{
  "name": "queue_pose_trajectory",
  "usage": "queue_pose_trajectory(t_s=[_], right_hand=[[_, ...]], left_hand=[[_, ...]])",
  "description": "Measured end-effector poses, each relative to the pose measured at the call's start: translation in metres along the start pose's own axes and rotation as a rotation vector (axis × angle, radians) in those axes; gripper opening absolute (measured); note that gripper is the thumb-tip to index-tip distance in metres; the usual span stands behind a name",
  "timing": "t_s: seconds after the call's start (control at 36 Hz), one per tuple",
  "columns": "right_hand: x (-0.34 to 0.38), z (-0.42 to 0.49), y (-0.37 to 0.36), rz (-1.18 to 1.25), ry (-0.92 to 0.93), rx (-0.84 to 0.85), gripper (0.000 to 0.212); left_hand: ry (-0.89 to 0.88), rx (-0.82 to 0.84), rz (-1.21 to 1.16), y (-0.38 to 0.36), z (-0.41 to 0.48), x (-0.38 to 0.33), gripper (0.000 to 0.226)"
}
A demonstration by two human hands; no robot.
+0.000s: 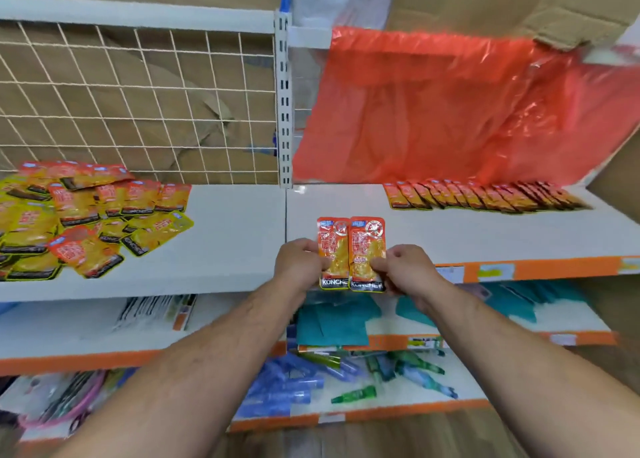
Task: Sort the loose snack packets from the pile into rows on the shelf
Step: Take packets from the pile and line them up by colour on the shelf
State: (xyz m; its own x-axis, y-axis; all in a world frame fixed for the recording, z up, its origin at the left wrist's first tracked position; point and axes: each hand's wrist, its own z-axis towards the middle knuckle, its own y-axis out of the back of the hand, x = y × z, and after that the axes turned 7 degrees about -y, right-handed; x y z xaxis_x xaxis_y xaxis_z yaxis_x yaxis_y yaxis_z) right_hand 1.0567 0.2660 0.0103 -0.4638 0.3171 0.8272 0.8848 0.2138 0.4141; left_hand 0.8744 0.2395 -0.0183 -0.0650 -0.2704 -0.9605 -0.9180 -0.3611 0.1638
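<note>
Two orange-and-yellow snack packets are held upright side by side in front of the shelf edge. My left hand [300, 262] pinches the left packet [333, 246] and my right hand [406, 269] pinches the right packet [367, 246]. A loose pile of the same packets [83, 215] lies on the white shelf [235, 235] at the left. At the back right of the shelf, a tidy row of packets [485, 196] stands overlapped, leaning one on another.
A red plastic bag [450, 111] hangs behind the row. A white wire grid [138, 104] backs the left bay, with a slotted upright post [284, 111] between bays. Lower shelves hold teal packets [332, 322], blue and green tubes [346, 374] and other goods.
</note>
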Motion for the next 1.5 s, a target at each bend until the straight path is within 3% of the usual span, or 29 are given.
queue_pose_trajectory(t_s=[0.25,0.69,1.08,1.36,1.5], right_hand=[[-0.049,0.003,0.102,0.098,-0.039,-0.077,0.036],[-0.118,0.045,0.302,0.048,-0.065,-0.158,0.031],[-0.135,0.109,0.385,0.099,-0.127,-0.272,0.029],[-0.127,0.173,0.429,0.107,-0.169,-0.382,0.027],[-0.132,0.199,0.445,0.11,-0.181,-0.396,0.028]], left_hand=[[-0.037,0.079,0.028,-0.112,-0.016,-0.022,0.016],[-0.02,0.156,-0.019,-0.327,-0.034,-0.062,0.015],[-0.041,0.297,0.003,-0.443,0.035,-0.087,0.016],[-0.118,0.377,-0.015,-0.506,0.094,-0.109,0.043],[-0.125,0.334,0.029,-0.53,0.114,-0.113,0.043]])
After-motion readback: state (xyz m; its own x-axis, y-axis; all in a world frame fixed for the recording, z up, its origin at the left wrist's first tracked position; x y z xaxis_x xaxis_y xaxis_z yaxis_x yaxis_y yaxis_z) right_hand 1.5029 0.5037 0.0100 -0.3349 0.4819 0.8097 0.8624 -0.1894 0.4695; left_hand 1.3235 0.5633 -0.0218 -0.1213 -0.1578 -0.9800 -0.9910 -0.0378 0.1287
